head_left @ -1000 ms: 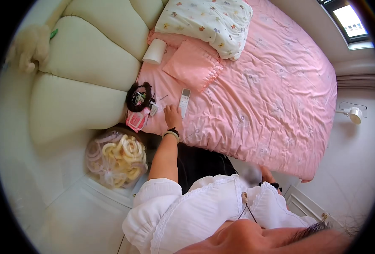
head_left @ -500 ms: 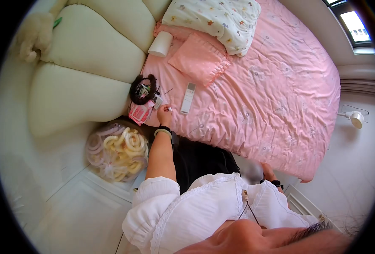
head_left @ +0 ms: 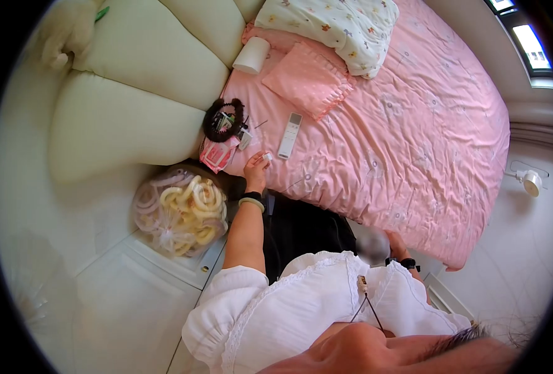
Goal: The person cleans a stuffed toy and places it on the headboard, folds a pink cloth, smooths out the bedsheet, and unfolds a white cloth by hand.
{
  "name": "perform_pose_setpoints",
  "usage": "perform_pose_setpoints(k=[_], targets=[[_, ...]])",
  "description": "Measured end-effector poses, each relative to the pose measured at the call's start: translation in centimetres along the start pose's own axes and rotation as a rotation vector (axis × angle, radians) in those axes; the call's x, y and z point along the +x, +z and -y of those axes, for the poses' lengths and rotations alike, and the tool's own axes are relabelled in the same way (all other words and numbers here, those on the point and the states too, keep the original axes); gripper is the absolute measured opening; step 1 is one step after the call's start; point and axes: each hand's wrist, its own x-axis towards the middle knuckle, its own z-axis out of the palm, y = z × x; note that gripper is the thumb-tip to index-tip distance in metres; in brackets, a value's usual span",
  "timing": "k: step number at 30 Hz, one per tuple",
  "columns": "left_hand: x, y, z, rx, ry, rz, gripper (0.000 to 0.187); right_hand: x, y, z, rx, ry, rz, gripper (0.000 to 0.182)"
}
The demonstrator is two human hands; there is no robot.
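Note:
My left hand [head_left: 255, 172] is closed round a small white object [head_left: 266, 158] over the near left corner of the bed; its kind is too small to make out. Just beyond that hand lie a pink and white packet [head_left: 217, 154], a dark fuzzy headband [head_left: 212, 124] and a small pale card-like item [head_left: 245, 140]. A white remote control [head_left: 289, 136] rests on the pink sheet to its right. My right hand [head_left: 399, 244] is low at the bed's front edge, beside a blurred grey round shape [head_left: 372, 245]. Its fingers are mostly hidden.
The pink bed [head_left: 407, 143] bears a ruffled pink pillow [head_left: 307, 80], a white roll [head_left: 251, 55] and a patterned quilt [head_left: 332, 25]. A padded cream headboard [head_left: 145, 62] stands at left. Below it sits a clear bag of coiled yellow and lilac tubes [head_left: 182, 209].
My left hand has drawn back slightly from the packet and headband, with the small white object in its fingers. The whole view has shifted a little. My right hand stays by the bed edge.

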Motion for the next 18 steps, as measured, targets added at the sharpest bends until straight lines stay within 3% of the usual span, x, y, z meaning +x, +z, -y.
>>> perform_pose_setpoints(k=[9,12,14,18], targets=[[0.5,0.4,-0.9,0.108,0.015,-0.164,0.021,-0.3,0.2,0.1,-0.053,-0.14,0.025,0.021],[1.2,-0.2,-1.0,0.177,0.037,-0.208,0.019,-0.4,0.4,0.9,-0.032,0.04,-0.001,0.023],[1.7,-0.5,-1.0,0.179,0.032,-0.238,0.017,-0.4,0.5,1.1,-0.116,0.086,0.0,0.025],[2.7,-0.1,-1.4,0.062,0.077,-0.3,0.016,-0.3,0.0,0.1,-0.488,-0.08,0.047,0.027]])
